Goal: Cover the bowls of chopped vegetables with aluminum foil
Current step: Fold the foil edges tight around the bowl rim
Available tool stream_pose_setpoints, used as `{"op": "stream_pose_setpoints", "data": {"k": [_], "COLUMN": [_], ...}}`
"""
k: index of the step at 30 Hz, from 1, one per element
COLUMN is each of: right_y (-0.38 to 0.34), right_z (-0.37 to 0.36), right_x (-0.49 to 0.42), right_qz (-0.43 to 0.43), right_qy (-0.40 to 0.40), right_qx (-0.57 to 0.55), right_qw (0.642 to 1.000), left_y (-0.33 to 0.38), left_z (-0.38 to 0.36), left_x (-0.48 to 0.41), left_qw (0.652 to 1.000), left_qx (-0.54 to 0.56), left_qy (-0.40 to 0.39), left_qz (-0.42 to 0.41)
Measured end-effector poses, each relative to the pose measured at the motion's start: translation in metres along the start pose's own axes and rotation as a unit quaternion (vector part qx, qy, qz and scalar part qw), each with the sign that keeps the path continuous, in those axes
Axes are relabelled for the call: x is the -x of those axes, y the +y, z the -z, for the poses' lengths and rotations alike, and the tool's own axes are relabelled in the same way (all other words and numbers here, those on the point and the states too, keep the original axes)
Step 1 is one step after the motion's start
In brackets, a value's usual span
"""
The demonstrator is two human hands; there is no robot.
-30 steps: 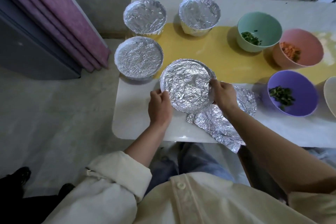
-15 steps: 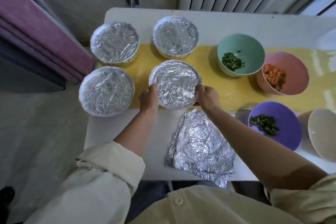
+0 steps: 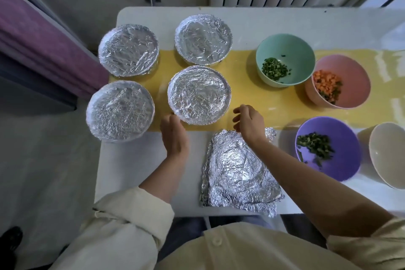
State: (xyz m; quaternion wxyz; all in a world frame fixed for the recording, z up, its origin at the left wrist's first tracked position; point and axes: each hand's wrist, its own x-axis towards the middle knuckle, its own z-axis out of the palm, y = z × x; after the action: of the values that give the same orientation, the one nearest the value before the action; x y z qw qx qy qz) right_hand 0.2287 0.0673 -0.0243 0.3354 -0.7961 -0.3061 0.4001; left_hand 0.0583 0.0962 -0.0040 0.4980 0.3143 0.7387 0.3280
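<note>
Table (image 3: pixel 135 160), left half: nearest foil-covered bowl (image 3: pixel 199 94) on yellow runner (image 3: pixel 252 94), three more covered bowls (image 3: pixel 128 50) alongside. Left hand (image 3: pixel 174 136) just beside its rim; right hand (image 3: pixel 248 124) above far edge of crumpled foil sheet (image 3: pixel 238 173). Both grips apart, empty. Uncovered at right: green bowl (image 3: pixel 291 50), pink bowl (image 3: pixel 350 81), purple bowl (image 3: pixel 341 160).

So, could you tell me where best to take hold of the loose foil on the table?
On the foil pile, probably pinch the crumpled far-right corner from the right: it lifts off the table beside the right hand; the middle lies flat.
</note>
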Motion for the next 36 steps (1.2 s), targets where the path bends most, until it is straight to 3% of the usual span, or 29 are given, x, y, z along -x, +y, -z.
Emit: {"op": "stream_pose_setpoints", "data": {"k": [2,4,7,10,15,19,22,26,29,31,33,36], "right_y": [0.018,0.036,0.061,0.075,0.078,0.081,0.082,0.093,0.104,0.107,0.108,0.104], "right_z": [0.008,0.015,0.022,0.023,0.017,0.020,0.023,0.025,0.023,0.023,0.023,0.027], "right_x": [0.010,0.025,0.047,0.061,0.070,0.072,0.068,0.066,0.071,0.072,0.071,0.071], "right_qz": [0.011,0.020,0.057,0.088,0.067,0.089,0.147,0.130,0.098,0.092,0.096,0.097], "right_qy": [-0.004,-0.027,-0.009,-0.040,-0.078,-0.087,-0.038,-0.027,-0.097,-0.111,-0.117,-0.136], "right_qx": [0.054,0.122,0.189,0.220,0.154,0.149,0.175,0.237,0.299,0.311,0.303,0.300], "right_qw": [0.998,0.992,0.980,0.971,0.983,0.981,0.973,0.963,0.944,0.939,0.941,0.939], "left_y": [-0.022,-0.040,-0.054,-0.058,-0.073,-0.076,-0.072,-0.072,-0.073,-0.073,-0.075,-0.081], "left_z": [0.004,0.005,-0.001,-0.008,-0.017,-0.020,-0.017,-0.007,0.004,0.011,0.013,0.016], "left_x": [0.003,0.006,0.019,0.031,0.038,0.038,0.031,0.025,0.035,0.043,0.043,0.039], "left_qw": [0.999,0.990,0.947,0.935,0.943,0.962,0.981,0.967,0.935,0.894,0.812,0.679], "left_qx": [-0.023,-0.111,-0.256,-0.271,-0.235,-0.204,-0.134,-0.201,-0.313,-0.329,-0.388,-0.544], "left_qy": [-0.011,-0.075,-0.189,-0.229,-0.226,-0.182,-0.133,-0.152,-0.086,-0.108,-0.231,-0.355], "left_qz": [0.024,0.037,0.024,0.015,0.065,0.011,-0.035,-0.036,-0.141,-0.284,-0.369,-0.341]}}
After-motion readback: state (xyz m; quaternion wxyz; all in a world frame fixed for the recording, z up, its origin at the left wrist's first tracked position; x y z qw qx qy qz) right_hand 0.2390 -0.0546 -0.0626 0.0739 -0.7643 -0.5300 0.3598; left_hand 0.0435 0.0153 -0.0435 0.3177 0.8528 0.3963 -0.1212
